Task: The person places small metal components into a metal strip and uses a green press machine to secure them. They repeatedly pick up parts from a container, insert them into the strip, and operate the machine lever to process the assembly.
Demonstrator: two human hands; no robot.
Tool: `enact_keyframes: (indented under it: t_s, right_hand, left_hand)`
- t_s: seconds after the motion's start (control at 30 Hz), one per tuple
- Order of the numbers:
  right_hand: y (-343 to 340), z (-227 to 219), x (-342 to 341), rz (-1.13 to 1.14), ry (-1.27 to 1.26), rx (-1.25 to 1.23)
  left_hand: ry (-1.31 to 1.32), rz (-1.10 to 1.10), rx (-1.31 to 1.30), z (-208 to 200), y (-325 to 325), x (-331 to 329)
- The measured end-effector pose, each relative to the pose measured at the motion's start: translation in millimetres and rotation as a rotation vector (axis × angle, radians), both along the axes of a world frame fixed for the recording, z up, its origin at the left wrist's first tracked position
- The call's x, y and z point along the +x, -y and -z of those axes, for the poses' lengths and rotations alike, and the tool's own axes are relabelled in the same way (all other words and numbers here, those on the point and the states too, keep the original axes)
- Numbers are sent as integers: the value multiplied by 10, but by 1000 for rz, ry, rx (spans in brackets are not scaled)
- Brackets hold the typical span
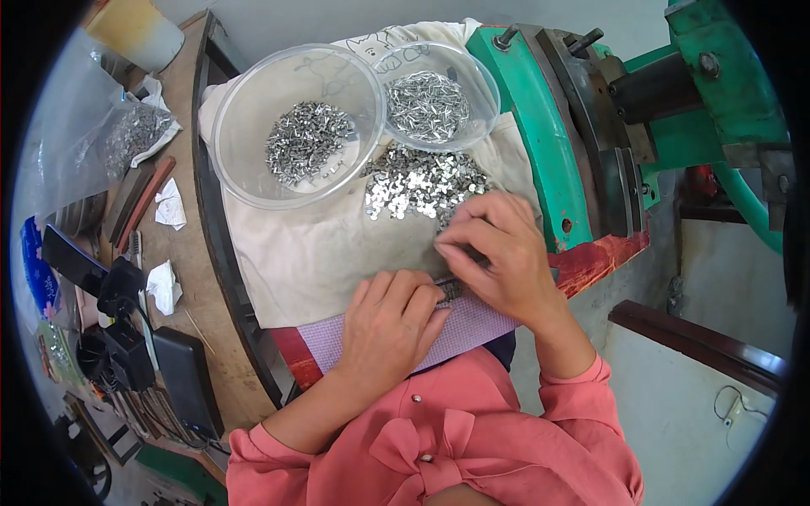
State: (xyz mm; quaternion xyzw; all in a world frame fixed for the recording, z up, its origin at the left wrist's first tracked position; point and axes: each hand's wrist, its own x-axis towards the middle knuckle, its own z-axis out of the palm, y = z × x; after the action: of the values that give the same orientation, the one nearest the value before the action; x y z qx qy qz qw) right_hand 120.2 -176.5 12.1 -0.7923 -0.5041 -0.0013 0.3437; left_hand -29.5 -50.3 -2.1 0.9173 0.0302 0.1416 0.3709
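Note:
My left hand [391, 323] rests near the front of the cloth, its fingers curled and closed at a small dark, ridged metal piece [450, 291]. That piece is mostly covered by my two hands. Just right of it my right hand [502, 253] has thumb and forefinger pinched together; whatever is between them is too small to make out. Beyond my right hand lies a heap of small shiny metal pieces [418, 181]. Behind the heap stand a large clear plastic tub [232, 139] with short metal bits and a smaller clear tub [485, 101] with thin metal pins.
A beige cloth [291, 253] covers the work surface, with a lilac textured mat [472, 331] at its front edge. To the right stands a green metal press [540, 143]. A wooden bench [202, 287] at the left carries a black box [186, 379], crumpled tissues [164, 287] and plastic bags.

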Motion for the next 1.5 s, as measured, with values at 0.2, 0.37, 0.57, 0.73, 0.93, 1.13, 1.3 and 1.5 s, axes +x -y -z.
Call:
enact_keyframes:
  t_s: [0.2,0.37,0.57,0.73,0.93,1.13,1.3,1.5]
  right_hand:
    - [362,-27,-179,5,-108,-19]
    - [408,8,-272,-17,-99,-46]
    - [381,9,-264,-27,-92,-34]
    - [349,7,-163,90,27,-31]
    - [271,47,-131,123,84,-57]
    - [217,56,-134,109,124,-82]
    - [201,107,-129,96,132,-78]
    - [219,96,-110,81,125,-73]
  left_hand:
    - [42,-4,35,46,53,69]
    - [62,-18,42,40,55,88]
    - [70,-36,39,38,21,86]
    - [54,-35,35,19,12,78]
    - [24,-13,1,-2,-8,70]
    - [-21,19,0,-8,-30,42]
    - [-40,17,-13,-13,-33,26]
    - [-60,-1,-53,-30,-37,23]
